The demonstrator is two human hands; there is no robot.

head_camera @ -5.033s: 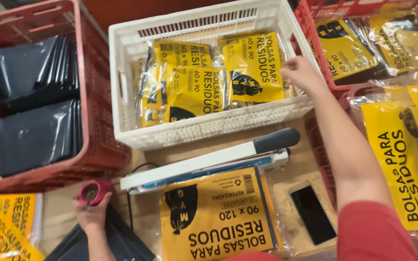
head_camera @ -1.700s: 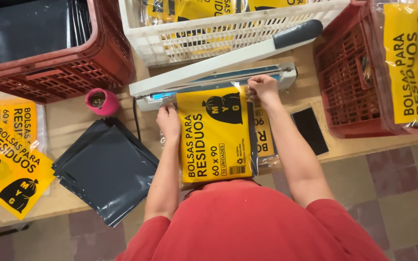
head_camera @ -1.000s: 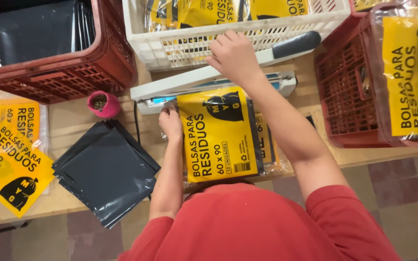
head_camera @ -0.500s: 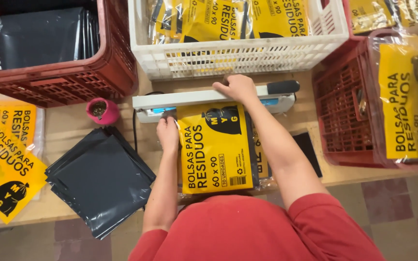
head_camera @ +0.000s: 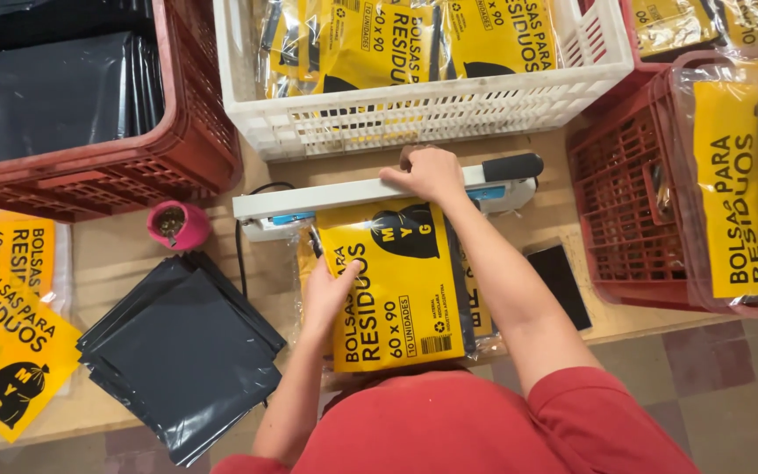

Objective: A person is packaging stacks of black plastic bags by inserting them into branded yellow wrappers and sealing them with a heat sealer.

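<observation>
The right hand lies palm down on the sealer, fingers curled over its long white bar, pressing it shut. The bar runs left to right across the counter, with one black handle at its right end. The left hand rests flat, fingers spread, on the left edge of the yellow packet, which lies on the counter just near of the sealer with its far end tucked under the bar. At least one more packet shows beneath it.

Three crates stand along the far side: one red on the left holding black bags, one white in the middle with several yellow packets, one red on the right with more packets. One pink cup stands left of the sealer. One stack of folded black bags lies on the near left, and yellow labels beyond it at the left edge. One dark flat rectangle lies right of the packet.
</observation>
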